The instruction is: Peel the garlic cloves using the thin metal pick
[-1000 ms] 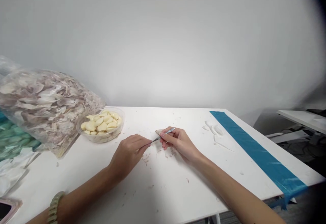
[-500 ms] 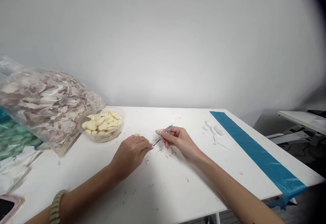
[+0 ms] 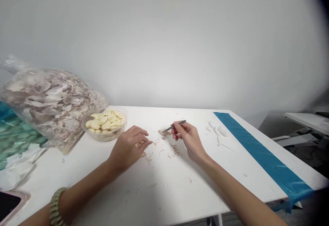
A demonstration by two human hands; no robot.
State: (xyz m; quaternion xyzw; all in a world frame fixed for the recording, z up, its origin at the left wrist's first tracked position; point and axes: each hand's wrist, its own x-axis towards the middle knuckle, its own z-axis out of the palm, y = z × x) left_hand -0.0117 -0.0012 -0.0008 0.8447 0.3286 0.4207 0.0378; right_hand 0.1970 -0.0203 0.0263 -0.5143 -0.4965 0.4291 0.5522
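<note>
Between the thumb and fingers of my right hand (image 3: pixel 189 137) is a slim, pen-like metal knife (image 3: pixel 178 124), slanting down to the left. Its tip is at a brownish-white piece of garlic (image 3: pixel 161 132) on the table; whether this is a clove or only skin I cannot make out. My left hand (image 3: pixel 130 145) is low over the table to the left, thumb and fingers apart. Tan bits of skin (image 3: pixel 143 154) show by its thumb. Behind that hand, a clear plastic bowl (image 3: pixel 102 137) holds several peeled garlic cloves (image 3: pixel 106 121).
A large clear bag of garlic skins (image 3: pixel 56 102) leans at the left, beside a green bag (image 3: pixel 20 135) and crumpled tissue (image 3: pixel 22 167). A phone (image 3: pixel 11 203) lies at the near left corner. Blue tape (image 3: pixel 253 149) runs along the right side, near white peel scraps (image 3: pixel 218 130).
My left hand has parted its fingers and drawn back from the knife tip. My right hand has moved the knife up and right, onto the piece of garlic. The view has shifted slightly.
</note>
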